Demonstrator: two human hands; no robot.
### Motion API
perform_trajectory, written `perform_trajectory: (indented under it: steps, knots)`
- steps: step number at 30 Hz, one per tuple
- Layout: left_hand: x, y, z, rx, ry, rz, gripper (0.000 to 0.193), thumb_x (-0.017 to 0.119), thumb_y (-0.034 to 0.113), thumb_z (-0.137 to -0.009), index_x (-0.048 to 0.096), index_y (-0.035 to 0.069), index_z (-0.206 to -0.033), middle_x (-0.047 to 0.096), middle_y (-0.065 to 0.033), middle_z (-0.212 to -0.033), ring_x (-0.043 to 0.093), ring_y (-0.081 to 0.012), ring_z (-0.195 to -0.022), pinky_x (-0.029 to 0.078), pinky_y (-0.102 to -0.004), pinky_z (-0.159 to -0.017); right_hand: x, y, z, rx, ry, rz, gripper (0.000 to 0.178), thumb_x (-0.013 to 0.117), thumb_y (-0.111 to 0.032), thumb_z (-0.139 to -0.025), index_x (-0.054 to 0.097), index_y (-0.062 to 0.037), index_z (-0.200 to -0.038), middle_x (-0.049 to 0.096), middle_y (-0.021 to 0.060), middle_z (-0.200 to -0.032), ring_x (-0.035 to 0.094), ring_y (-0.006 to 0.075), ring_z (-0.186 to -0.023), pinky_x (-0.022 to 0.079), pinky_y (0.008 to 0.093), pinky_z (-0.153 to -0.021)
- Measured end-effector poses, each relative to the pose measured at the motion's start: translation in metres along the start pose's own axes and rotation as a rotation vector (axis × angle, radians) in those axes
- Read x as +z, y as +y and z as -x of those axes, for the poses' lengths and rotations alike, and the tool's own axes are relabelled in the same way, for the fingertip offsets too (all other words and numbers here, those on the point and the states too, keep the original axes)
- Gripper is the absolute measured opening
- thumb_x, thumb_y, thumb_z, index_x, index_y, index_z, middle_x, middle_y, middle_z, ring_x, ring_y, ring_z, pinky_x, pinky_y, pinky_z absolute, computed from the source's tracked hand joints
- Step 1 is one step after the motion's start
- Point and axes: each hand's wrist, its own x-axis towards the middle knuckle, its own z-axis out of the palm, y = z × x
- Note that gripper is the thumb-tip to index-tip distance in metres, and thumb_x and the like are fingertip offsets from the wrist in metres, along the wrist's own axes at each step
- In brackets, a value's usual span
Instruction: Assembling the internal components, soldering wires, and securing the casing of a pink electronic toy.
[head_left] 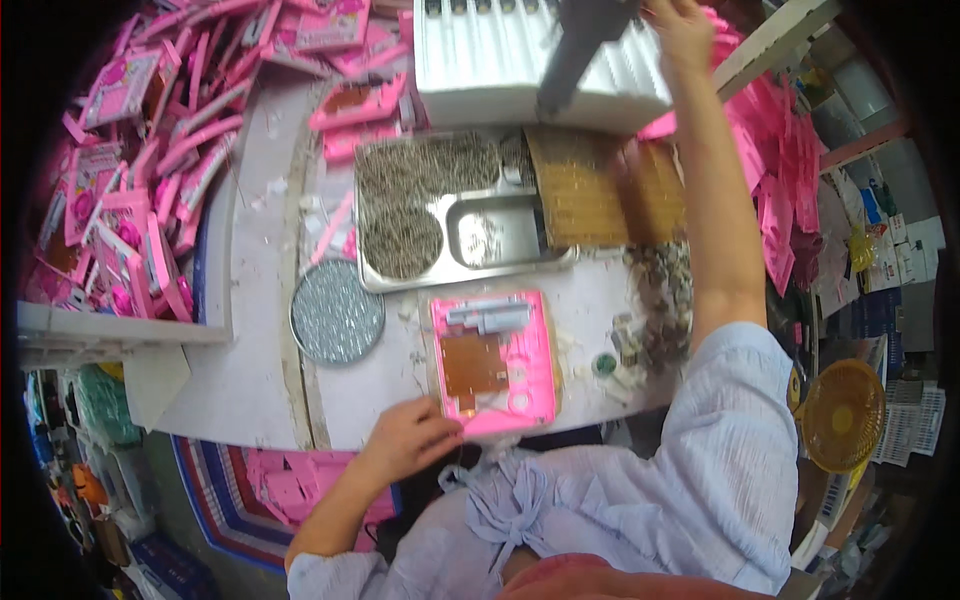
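Looking down in the head view, and here's the pink case, flat on the white worktop, open side up, right in front of the person! Inside sits a brown board, with grey strips along the far end.

The left hand is at the near left corner, fingers bent and close together, tips against the edge; pinching it or merely leaning on it, I cannot tell. Good spot, I'd say: firm but light there, clear of the board, and the case shouldn't skate about.

And the right hand, way out at the top edge beside a blurred dark tool in front of the white foam block! Cut off by the rim, so whether those fingers are wide or wrapped round it, I cannot tell.

My tip: get a sure grip first, keep that forearm above the brown slab and the metal tray, and bring anything in straight from above. Careful of the thin wire by the left fingertips; a snag looks the likeliest slip!
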Motion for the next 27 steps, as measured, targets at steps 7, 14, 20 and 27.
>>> perform_trajectory:
  steps: [7, 14, 20, 27]
  knots:
    - [0.000, 0.007, 0.007, -0.052, 0.035, -0.018, 0.020, 0.083, 0.013, -0.078, 0.072, 0.008, -0.094, 0.058, -0.0084, -0.079, 0.060, -0.0272, -0.069, 0.048, -0.0382, -0.060, 0.010, -0.204, 0.308, 0.389, -0.760, 0.151, 0.018, 0.077, -0.006, -0.081, 0.074, -0.0068, -0.098, 0.072, 0.0093, -0.094, 0.069, 0.0278, -0.089, 0.054, 0.0377, -0.080]
    - [0.005, 0.001, 0.005, -0.052, 0.013, -0.003, 0.023, 0.083, 0.012, -0.077, 0.073, 0.008, -0.097, 0.057, -0.0079, -0.080, 0.060, -0.0246, -0.068, 0.048, -0.0365, -0.059, 0.011, -0.197, 0.389, -0.029, -0.953, 0.295, 0.022, 0.078, -0.006, -0.074, 0.072, -0.0098, -0.095, 0.068, 0.0022, -0.098, 0.059, 0.0294, -0.101, 0.049, 0.0401, -0.087]
    - [0.003, 0.004, 0.009, -0.065, 0.026, -0.026, 0.024, 0.084, 0.013, -0.077, 0.074, 0.009, -0.098, 0.056, -0.0080, -0.080, 0.059, -0.0247, -0.068, 0.047, -0.0368, -0.059, 0.018, -0.210, 0.395, -0.169, -0.955, 0.393, 0.021, 0.079, -0.017, -0.073, 0.069, -0.0111, -0.090, 0.065, 0.0015, -0.103, 0.058, 0.0290, -0.106, 0.046, 0.0468, -0.095]
    - [0.001, 0.005, 0.006, 0.018, -0.009, -0.124, 0.023, 0.083, 0.012, -0.077, 0.072, 0.008, -0.097, 0.056, -0.0067, -0.077, 0.059, -0.0245, -0.067, 0.047, -0.0374, -0.059, 0.015, -0.217, 0.392, -0.128, -0.908, 0.404, 0.024, 0.080, -0.014, -0.076, 0.072, -0.0111, -0.099, 0.069, 0.0029, -0.104, 0.059, 0.0291, -0.107, 0.047, 0.0467, -0.093]
